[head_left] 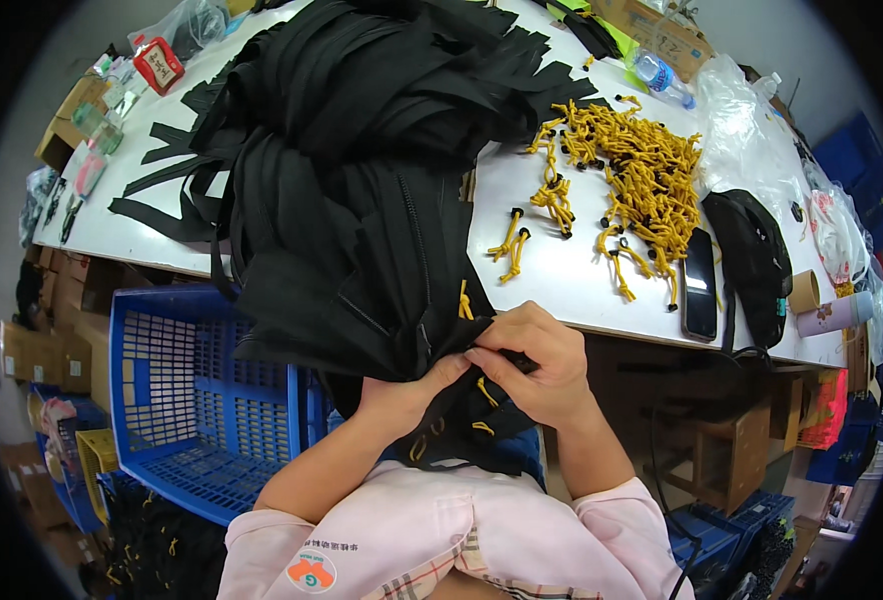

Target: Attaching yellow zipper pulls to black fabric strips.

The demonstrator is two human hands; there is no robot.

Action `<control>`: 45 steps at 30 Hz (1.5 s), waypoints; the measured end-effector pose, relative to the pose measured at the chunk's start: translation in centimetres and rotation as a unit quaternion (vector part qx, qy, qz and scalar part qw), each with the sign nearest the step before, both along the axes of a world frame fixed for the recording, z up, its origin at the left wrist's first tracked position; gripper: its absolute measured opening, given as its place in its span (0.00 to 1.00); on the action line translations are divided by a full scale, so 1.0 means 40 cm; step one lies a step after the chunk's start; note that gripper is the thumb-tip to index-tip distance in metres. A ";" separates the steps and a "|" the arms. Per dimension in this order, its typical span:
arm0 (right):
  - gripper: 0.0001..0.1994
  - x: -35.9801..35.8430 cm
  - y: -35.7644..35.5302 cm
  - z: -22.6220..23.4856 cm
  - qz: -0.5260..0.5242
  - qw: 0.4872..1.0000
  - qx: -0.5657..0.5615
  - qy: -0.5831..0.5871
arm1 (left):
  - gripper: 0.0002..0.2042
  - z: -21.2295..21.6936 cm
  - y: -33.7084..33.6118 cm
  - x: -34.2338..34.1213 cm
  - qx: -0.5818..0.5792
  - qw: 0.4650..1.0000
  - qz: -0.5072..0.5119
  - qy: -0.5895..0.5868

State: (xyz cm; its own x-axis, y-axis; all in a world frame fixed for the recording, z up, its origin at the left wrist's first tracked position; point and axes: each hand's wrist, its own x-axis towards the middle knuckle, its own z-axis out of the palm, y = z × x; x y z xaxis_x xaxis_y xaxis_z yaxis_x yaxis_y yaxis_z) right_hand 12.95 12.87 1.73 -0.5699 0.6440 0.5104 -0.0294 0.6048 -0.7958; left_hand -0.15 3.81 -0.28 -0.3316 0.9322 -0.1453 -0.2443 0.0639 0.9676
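A big heap of black zipper strips covers the middle of the table and hangs over its front edge toward my lap. My left hand is closed on the black fabric at the heap's near end, thumb pointing right. My right hand pinches the same piece, and the two thumbs nearly meet. What lies between the fingertips is too small to make out. Just above the hands a yellow cord pull shows against the black; more yellow cords hang below them. To the right lies a pile of yellow cord pulls with black ends.
A blue plastic crate stands below the table edge at left. On the table's right are a phone, a black pouch, a tumbler and clear plastic bags. A water bottle lies farther back. A red packet is far left.
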 end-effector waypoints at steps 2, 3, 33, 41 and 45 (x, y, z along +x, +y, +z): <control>0.07 -0.004 0.001 0.000 0.017 0.999 0.027 -0.007 | 0.15 0.002 -0.005 -0.002 0.005 1.000 -0.004 -0.004; 0.07 -0.006 0.002 0.002 0.023 0.999 0.030 -0.001 | 0.14 0.009 -0.005 0.001 0.012 1.000 0.014 0.006; 0.02 -0.041 -0.091 -0.040 0.009 0.946 -0.310 0.093 | 0.11 0.053 -0.020 -0.027 0.044 0.999 -0.023 -0.009; 0.06 -0.021 -0.072 -0.038 0.151 0.845 -0.499 0.123 | 0.10 0.079 -0.018 -0.027 -0.001 0.999 -0.011 0.054; 0.04 -0.019 -0.081 -0.062 0.154 0.816 -0.531 0.168 | 0.10 0.048 -0.018 -0.040 0.107 0.985 -0.051 0.124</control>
State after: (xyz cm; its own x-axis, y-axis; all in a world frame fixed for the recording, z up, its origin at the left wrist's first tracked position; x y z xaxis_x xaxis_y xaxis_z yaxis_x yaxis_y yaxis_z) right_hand 12.18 9.63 -0.74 -0.7310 0.6773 -0.0831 -0.3733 -0.4989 -0.7822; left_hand -1.76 3.11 1.65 -0.2350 0.9632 0.1307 -0.0024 -0.1351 0.9908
